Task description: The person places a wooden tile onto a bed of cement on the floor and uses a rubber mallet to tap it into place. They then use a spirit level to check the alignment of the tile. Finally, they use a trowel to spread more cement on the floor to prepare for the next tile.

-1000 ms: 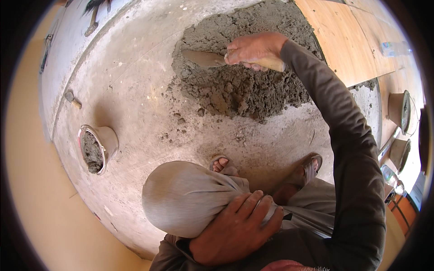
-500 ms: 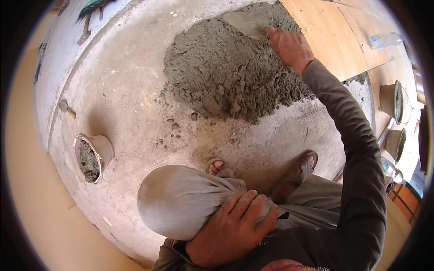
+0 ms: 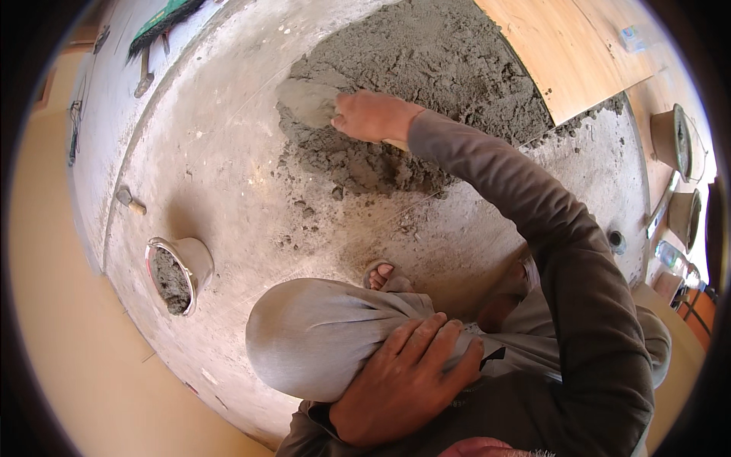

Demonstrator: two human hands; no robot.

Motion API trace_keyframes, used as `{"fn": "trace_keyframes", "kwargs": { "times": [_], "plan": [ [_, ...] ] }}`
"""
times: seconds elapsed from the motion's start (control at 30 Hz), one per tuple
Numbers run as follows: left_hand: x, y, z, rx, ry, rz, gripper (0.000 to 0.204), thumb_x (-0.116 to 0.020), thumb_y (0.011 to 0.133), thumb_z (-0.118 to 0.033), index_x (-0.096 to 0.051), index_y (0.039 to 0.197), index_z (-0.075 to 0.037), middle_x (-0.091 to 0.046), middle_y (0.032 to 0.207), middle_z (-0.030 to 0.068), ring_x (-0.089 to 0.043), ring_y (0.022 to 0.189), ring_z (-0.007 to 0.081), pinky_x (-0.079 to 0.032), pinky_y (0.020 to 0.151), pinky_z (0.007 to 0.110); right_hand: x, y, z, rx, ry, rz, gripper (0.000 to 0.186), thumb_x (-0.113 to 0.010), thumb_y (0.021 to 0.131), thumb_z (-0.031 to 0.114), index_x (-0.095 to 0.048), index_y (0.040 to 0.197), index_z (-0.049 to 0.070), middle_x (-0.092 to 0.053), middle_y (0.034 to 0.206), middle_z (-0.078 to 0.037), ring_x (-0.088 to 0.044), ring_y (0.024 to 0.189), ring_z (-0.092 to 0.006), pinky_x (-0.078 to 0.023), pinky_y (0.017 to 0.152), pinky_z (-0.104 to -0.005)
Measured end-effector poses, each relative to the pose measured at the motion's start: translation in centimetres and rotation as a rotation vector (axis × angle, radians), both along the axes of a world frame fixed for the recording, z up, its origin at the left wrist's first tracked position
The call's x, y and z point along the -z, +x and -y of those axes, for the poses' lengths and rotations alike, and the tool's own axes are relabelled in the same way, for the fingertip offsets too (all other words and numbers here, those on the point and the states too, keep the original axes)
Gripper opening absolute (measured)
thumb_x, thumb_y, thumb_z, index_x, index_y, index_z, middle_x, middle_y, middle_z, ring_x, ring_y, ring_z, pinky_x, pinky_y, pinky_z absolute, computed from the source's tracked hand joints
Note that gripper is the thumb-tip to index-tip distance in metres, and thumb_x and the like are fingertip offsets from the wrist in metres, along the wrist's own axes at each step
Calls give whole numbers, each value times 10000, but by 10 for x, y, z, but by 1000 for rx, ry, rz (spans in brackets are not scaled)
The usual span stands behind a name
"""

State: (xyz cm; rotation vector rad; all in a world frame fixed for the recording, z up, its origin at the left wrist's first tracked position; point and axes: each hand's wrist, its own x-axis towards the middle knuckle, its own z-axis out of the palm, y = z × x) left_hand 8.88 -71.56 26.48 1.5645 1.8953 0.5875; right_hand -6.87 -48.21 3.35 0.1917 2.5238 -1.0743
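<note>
My right hand is closed around the handle of a trowel. The trowel's grey blade lies flat against the left edge of a broad patch of wet mortar on the floor. A bit of the pale handle shows behind my fist. My left hand rests on my raised left knee, its fingers stretched out over the trouser cloth and holding nothing.
A bucket of mortar stands at left, near a small hammer-like tool. Wooden boards border the mortar at right. Further right are two buckets and a plastic bottle. A green-and-black brush lies far left.
My right hand has swept the trowel left and nearer, from the far side of the mortar to its left edge. My left hand stays on the knee; the view has shifted slightly.
</note>
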Motion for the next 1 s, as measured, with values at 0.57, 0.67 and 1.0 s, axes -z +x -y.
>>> {"fn": "trace_keyframes", "kwargs": {
  "times": [0.57, 0.67, 1.0],
  "plan": [
    [-4, 10, 6, -22, 8, -75, 357, -624, 994, -339, -641, 1261, -102, -660, 1220, 168, -657, 1186, 324, -514, 992, 426, -30, 27, -173, 534, -442, 130, 485, -607, 1046, 420, -546, 1298, 10, -551, 733, 6, -519, 517, -80, -500, 427, -243],
    [-7, 13, 2, -17, -25, -50, 341, -623, 996, -321, -642, 1256, -101, -659, 1218, 166, -659, 1185, 325, -518, 982, 418, -18, -22, -105, 81, -381, 397, 561, -638, 1030, 424, -505, 1408, 31, -562, 795, -6, -539, 589, -105, -470, 483, -264],
    [-25, 11, -1, 14, -241, 10, 375, -600, 928, -242, -644, 1287, -139, -642, 1213, 115, -601, 1163, 323, -475, 965, 446, -53, 11, -179, 313, -79, -6, 446, -619, 1035, 386, -538, 1300, 36, -563, 836, -2, -546, 581, -83, -533, 486, -245]
  ]
}}
